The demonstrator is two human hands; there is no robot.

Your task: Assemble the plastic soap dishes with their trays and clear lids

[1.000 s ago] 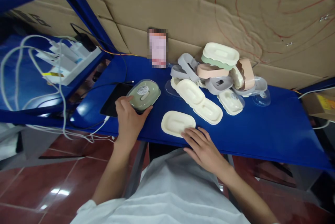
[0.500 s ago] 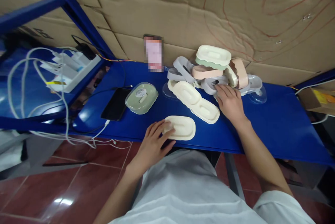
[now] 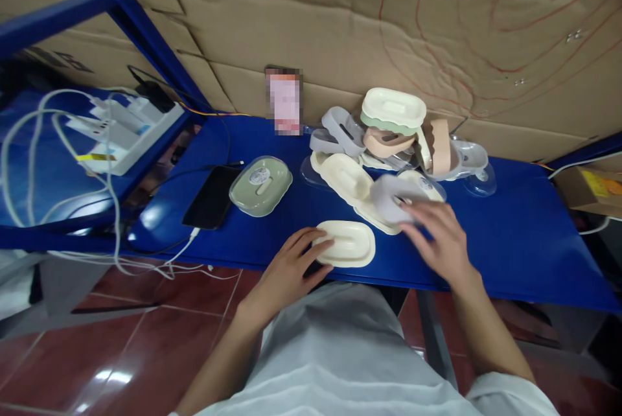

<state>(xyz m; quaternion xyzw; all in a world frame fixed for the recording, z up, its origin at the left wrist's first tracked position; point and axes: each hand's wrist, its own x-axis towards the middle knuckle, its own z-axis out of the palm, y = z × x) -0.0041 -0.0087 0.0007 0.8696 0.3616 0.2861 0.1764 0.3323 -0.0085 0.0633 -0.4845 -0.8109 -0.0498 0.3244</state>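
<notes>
In front of me on the blue shelf lies a cream oval tray (image 3: 347, 244), shaped like a soap dish. My left hand (image 3: 294, 259) rests its spread fingertips on the tray's left end. My right hand (image 3: 437, 231) grips a grey oval dish (image 3: 389, 197), blurred by motion, over the cream trays. Under and behind it lie joined cream oval trays (image 3: 346, 176). A heap behind includes grey oval dishes (image 3: 344, 131), a peach dish (image 3: 386, 142) and a cream tray (image 3: 393, 107) on a green one.
Left of the trays sits a green dish (image 3: 262, 186) with a clear cover and round label. A dark phone (image 3: 208, 199) on a white cable lies beside it; another phone (image 3: 285, 102) leans on the cardboard (image 3: 330, 34). A loaded power strip (image 3: 140, 137) is at far left.
My right hand has pulled the grey dish out of the heap, towards me. The cream tray under my left fingers has shifted slightly right, as has my left hand.
</notes>
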